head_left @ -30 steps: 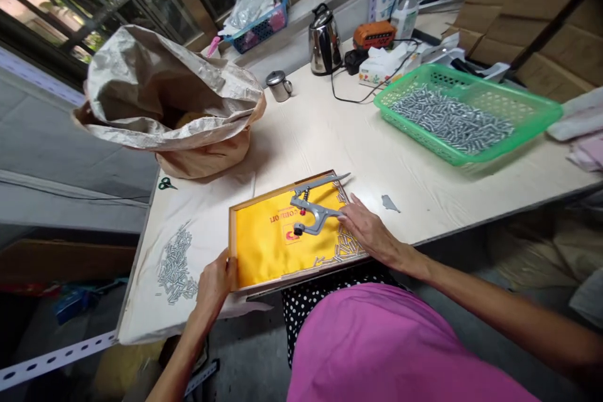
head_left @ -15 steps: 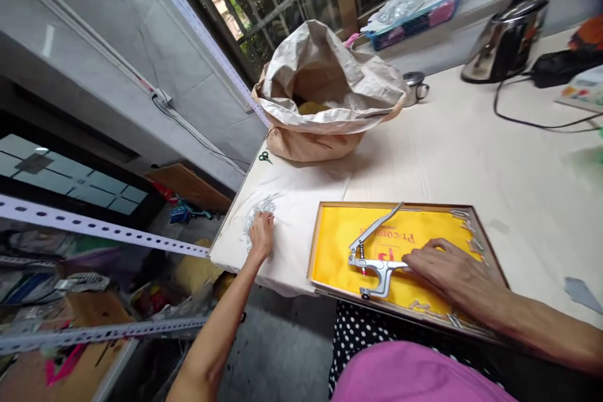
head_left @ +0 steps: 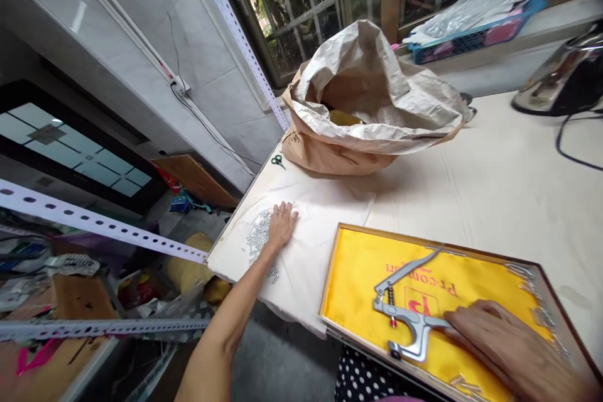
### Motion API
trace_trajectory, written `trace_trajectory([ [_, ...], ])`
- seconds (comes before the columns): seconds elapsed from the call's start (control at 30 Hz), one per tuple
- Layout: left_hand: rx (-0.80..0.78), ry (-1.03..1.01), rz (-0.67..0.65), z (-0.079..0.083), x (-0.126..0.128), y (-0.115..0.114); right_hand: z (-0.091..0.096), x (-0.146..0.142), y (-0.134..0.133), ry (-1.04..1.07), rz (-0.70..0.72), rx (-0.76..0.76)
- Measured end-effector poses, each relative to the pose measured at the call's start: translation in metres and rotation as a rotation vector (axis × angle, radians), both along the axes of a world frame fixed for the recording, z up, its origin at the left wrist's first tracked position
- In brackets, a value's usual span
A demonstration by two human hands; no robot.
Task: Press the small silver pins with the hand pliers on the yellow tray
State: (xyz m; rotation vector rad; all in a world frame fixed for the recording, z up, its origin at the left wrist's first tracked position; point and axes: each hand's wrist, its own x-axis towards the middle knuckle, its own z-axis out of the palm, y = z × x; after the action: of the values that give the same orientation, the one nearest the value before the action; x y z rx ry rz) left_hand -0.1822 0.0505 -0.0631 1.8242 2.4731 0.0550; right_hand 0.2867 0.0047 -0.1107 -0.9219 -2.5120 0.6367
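My left hand [head_left: 281,225] lies on the white cloth with its fingers spread, at the right edge of a pile of small silvery metal pieces [head_left: 259,233]. My right hand [head_left: 502,339] is closed around the lower handle of grey metal snap pliers [head_left: 411,320]; its fingertips are partly hidden. The pliers' upper handle stands raised, and a spring and a red-tipped pin show at the jaw. They lie over a shallow tray [head_left: 333,264] lined with a yellow sheet [head_left: 358,264] with red print. More small metal pieces [head_left: 541,301] lie along the tray's right side.
Behind my left hand stands a large open paper sack [head_left: 339,160] with something yellow inside. Green-handled scissors [head_left: 277,161] lie by the table's left edge. A blue basket [head_left: 471,38] sits on the sill, and a kettle [head_left: 560,78] stands at the far right.
My left hand has gone from closed over the metal pieces to spread out, further right and up. My right hand stays on the pliers. The whole view has shifted.
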Motion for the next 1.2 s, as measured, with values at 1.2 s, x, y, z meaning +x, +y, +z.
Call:
trace_trajectory([
  [1.2,0.102,0.091,-0.251,0.009,0.078,-0.053,0.009,-0.011,-0.002,-0.065,0.034,0.106],
])
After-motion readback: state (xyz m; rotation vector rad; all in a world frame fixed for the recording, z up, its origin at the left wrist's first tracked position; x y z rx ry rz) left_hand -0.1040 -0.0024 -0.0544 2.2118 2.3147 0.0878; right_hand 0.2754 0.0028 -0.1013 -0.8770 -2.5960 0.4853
